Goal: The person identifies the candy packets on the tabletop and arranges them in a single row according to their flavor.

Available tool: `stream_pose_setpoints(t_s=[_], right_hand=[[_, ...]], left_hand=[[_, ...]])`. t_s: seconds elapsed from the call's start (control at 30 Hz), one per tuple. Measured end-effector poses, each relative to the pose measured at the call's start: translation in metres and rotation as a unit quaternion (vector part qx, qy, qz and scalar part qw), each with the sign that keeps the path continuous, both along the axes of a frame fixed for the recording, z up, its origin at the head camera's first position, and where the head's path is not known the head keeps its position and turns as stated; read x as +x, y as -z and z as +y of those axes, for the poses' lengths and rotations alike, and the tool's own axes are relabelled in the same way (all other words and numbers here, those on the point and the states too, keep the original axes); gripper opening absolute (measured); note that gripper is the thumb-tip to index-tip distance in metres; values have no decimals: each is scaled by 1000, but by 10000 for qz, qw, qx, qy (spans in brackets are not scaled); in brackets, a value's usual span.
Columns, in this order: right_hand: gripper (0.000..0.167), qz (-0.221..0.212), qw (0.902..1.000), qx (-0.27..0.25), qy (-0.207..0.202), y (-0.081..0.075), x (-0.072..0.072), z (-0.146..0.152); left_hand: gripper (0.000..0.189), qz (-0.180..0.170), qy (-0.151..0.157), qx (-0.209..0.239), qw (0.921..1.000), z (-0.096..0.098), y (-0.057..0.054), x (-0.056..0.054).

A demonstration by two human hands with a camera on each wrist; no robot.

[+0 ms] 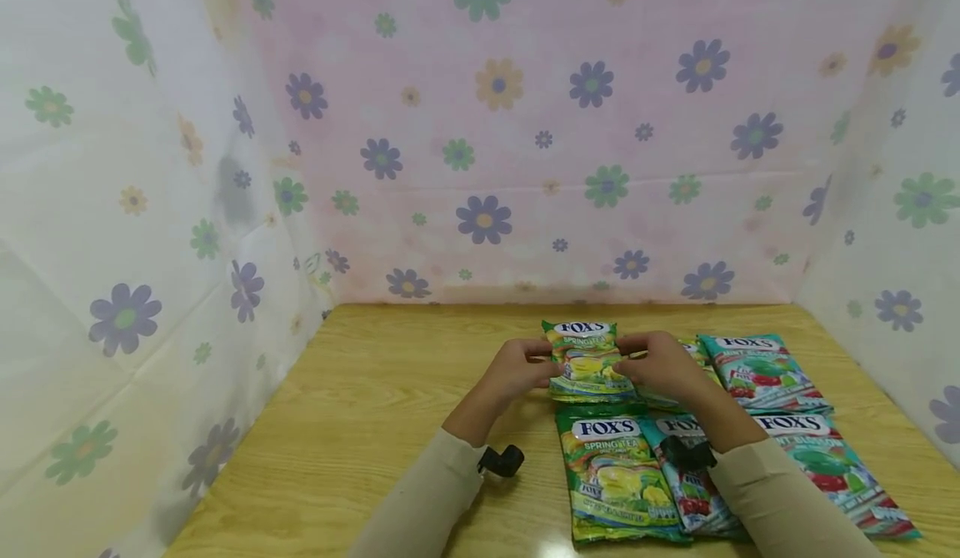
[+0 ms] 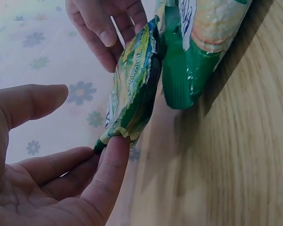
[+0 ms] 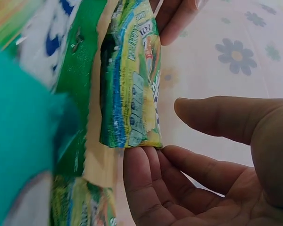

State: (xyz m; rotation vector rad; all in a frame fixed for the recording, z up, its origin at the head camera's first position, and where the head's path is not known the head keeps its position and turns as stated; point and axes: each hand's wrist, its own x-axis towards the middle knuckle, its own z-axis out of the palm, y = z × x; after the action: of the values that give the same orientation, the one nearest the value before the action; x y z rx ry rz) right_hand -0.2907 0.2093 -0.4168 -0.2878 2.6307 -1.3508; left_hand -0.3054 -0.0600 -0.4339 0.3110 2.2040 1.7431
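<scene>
Between my two hands is a green and yellow Fox's Spring Tea candy bag [image 1: 588, 366], its front facing me in the head view. At its left edge are the fingertips of my left hand [image 1: 513, 369], with the thumb apart from the bag in the left wrist view. My right hand [image 1: 663, 368] touches the opposite edge with its fingertips, and its thumb stands clear of the bag [image 3: 137, 89] in the right wrist view. Directly in front lies another Spring Tea bag [image 1: 618, 479]. A further Spring Tea bag [image 1: 701, 358] is partly hidden behind the right hand.
Teal Mint Blossom candy bags lie to the right: one at the back [image 1: 761, 370], one at front right [image 1: 832, 458], and one in the front middle [image 1: 693, 504] partly covered by the right forearm. Flowered cloth [image 1: 525, 149] walls in the wooden table [image 1: 390, 391].
</scene>
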Motion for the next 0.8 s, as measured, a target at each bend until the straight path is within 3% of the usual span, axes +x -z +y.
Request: stream_pose_setpoints(t_s=[0.53,0.8], right_hand=[[53,212,9992,-286,-175,-10,-12,-37],[53,52,9975,-688,-154,-8,-17,-59]], left_hand=[[58,384,-203,-240,9988,-41,-18,0],[53,569,-369,-369,9970,-63,-23,1]])
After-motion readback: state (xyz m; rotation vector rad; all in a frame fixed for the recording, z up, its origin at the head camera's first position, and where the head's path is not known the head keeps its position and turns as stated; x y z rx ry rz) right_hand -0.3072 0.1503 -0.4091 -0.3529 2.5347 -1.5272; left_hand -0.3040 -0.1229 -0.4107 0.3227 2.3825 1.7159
